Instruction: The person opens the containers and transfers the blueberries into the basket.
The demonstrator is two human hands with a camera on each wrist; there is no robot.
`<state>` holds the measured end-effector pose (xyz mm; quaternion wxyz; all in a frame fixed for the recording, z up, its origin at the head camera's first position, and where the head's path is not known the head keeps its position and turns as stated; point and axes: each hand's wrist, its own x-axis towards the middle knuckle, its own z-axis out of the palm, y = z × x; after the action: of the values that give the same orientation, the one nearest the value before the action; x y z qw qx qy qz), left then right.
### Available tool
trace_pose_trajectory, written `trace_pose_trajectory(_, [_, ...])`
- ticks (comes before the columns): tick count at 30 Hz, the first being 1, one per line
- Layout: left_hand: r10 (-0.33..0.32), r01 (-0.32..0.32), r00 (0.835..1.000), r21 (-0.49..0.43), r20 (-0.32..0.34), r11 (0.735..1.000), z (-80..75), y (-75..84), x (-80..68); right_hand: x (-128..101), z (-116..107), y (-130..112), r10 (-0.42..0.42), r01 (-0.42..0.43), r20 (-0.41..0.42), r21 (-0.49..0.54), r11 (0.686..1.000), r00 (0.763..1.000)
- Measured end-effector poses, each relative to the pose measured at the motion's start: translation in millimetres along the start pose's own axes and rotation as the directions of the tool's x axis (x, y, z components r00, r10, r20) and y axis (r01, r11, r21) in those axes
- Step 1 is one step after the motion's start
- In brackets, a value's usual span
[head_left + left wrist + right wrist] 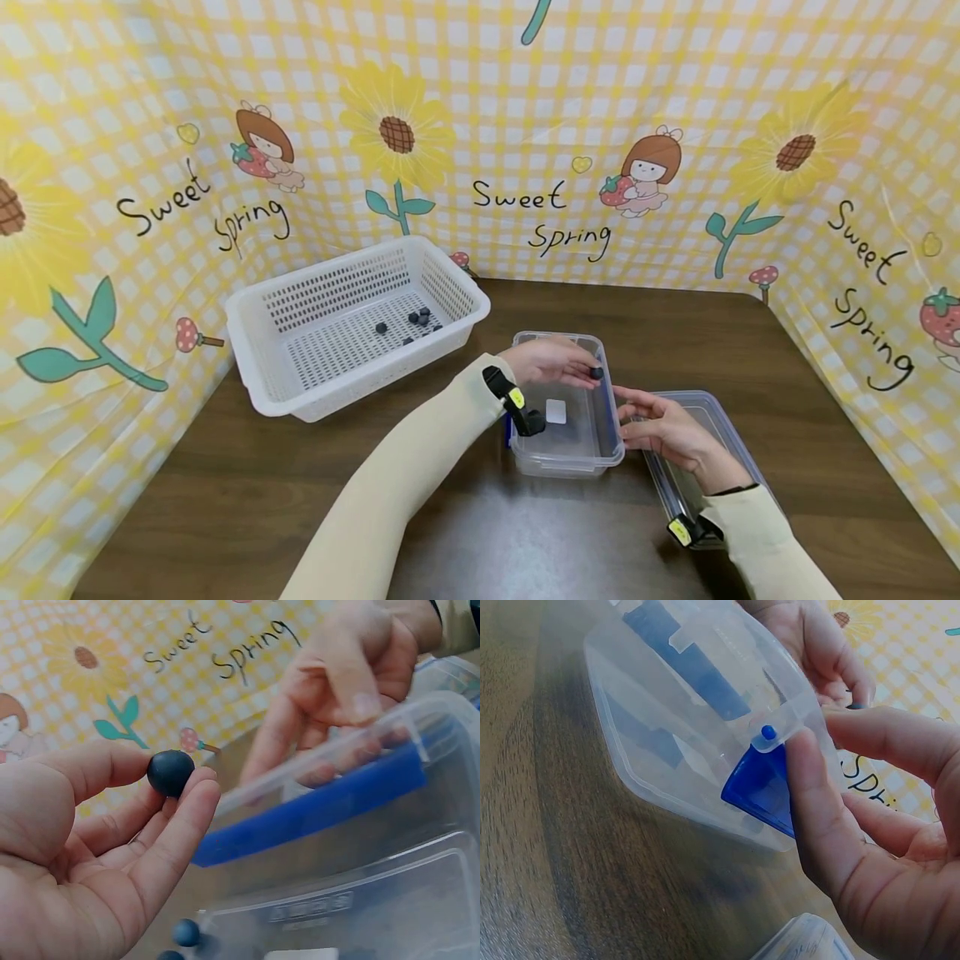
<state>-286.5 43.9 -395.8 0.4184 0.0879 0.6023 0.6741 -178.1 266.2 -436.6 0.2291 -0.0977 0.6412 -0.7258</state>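
My left hand [551,361] pinches a small dark blue ball [171,773] between thumb and fingertips, above a clear plastic box [567,464]. The box has blue side latches [759,784] and a white label [556,412] on its floor. Low in the left wrist view, two more balls [186,932] appear to lie inside it. My right hand [666,429] is at the box's right side, its fingers relaxed. Its thumb is by the hanging latch and its index finger is near the rim; firm contact cannot be told.
A white perforated basket [258,392] stands at the back left, with several dark balls [381,328] on its floor. Under my right forearm lies a clear rectangular lid or container [731,429]. Patterned cloth [525,150] rises behind and beside the brown table [465,533].
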Motion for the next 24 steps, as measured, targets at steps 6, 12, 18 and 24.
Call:
trace_pose_trajectory(6, [0.065,-0.066,0.997,-0.017,-0.047,0.998,-13.1,23.9,-15.3,0,0,0,-0.010,0.010,-0.005,-0.002,1.000,1.000])
trace_pose_trajectory(12, [0.152,-0.154,0.983,-0.008,-0.103,0.988,-37.7,50.5,-41.9,1,2,-1,-0.009,0.009,-0.006,-0.005,1.000,1.000])
trace_pose_trajectory(18, [0.205,-0.211,0.964,-0.014,-0.171,0.977,-68.7,67.5,-64.3,1,0,0,-0.017,0.017,0.001,0.000,1.000,1.000])
trace_pose_trajectory(24, [0.241,-0.255,0.930,-0.016,-0.277,0.967,-108.4,74.8,-84.5,1,0,1,-0.014,0.014,-0.002,0.004,1.000,1.000])
